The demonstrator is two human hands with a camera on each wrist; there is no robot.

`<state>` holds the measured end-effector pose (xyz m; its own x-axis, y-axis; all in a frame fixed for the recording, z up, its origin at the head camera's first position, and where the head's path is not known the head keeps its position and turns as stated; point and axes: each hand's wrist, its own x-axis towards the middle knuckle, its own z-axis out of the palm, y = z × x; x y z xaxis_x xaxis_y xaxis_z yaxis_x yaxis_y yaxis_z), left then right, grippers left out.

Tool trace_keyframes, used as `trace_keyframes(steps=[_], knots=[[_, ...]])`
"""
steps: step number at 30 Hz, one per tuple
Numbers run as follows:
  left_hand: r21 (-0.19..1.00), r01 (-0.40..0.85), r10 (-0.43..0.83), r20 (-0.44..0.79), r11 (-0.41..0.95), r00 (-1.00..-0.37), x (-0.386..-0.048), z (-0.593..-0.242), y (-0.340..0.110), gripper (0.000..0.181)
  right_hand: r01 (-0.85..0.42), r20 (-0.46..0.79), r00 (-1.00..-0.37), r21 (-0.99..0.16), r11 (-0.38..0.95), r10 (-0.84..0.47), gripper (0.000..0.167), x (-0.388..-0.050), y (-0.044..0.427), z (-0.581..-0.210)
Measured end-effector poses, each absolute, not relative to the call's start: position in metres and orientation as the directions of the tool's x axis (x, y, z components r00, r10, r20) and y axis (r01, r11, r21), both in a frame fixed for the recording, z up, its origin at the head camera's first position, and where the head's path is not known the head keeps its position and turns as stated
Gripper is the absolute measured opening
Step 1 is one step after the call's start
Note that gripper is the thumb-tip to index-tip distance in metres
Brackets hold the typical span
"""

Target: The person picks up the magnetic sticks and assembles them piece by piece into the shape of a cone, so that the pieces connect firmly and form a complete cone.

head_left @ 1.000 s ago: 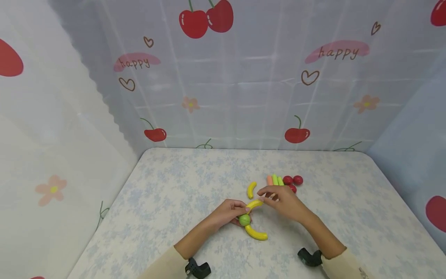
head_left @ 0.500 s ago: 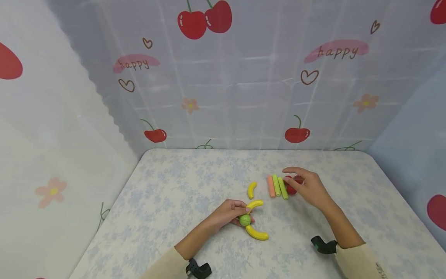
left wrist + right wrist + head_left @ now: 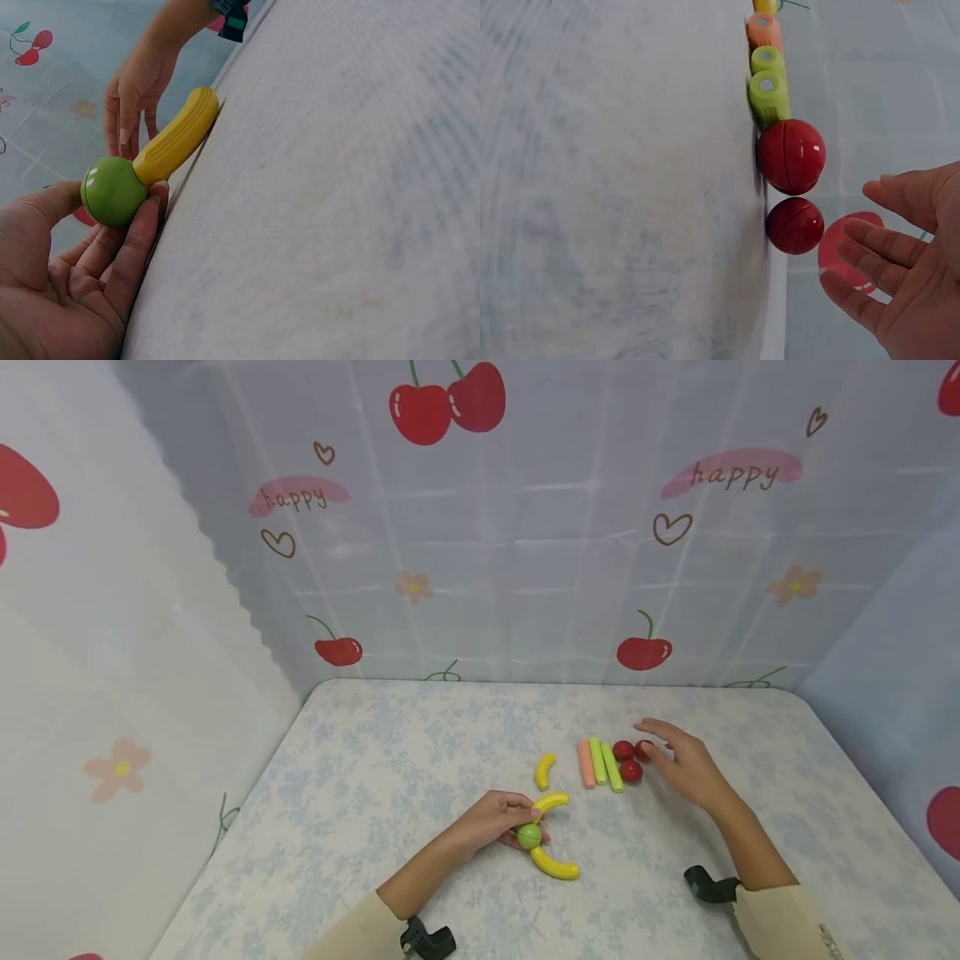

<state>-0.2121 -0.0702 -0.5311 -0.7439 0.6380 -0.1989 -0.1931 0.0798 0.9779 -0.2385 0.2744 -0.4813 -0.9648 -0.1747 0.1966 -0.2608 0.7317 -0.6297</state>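
My left hand [image 3: 489, 818] grips a green ball [image 3: 528, 837] between thumb and fingers near the table's middle. One curved yellow stick [image 3: 557, 865] extends from the ball toward the front right, its end against the ball in the left wrist view. Another curved yellow stick [image 3: 553, 801] extends from the far side, by my thumb. My right hand [image 3: 686, 768] hovers beside three red balls, fingers spread and holding nothing. Its fingertips overlap the rightmost red ball [image 3: 643, 749] in the head view, but the right wrist view shows a gap between hand and balls.
Left of the red balls lie an orange stick [image 3: 587, 764] and two light green sticks [image 3: 612, 767], side by side. A short curved yellow piece [image 3: 545, 772] lies farther left. Cherry-printed curtains [image 3: 480, 568] stand behind the patterned table [image 3: 360, 760].
My right hand has left the upper yellow stick and moved right and away from me, past the coloured sticks to the red balls. My left hand keeps its grip on the green ball.
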Motion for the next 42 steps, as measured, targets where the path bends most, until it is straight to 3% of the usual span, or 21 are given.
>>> trace_keyframes(steps=[15,31,42], knots=[[0.977,-0.189,0.646,-0.205,0.094,-0.735,-0.212,-0.531,-0.071,0.033,-0.251,0.143,-0.968,-0.619,0.745,-0.207,0.030,-0.242,0.282,-0.495],[0.974,-0.215,0.640,-0.209,0.070,-0.739,-0.212,-0.531,-0.071,0.034,-0.217,0.139,-0.976,-0.568,0.794,-0.167,0.035,-0.242,0.284,-0.496],[0.972,-0.228,0.626,-0.212,0.056,-0.751,-0.213,-0.533,-0.071,0.031,-0.219,0.200,-0.972,-0.565,0.796,-0.125,0.038,-0.240,0.282,-0.484]])
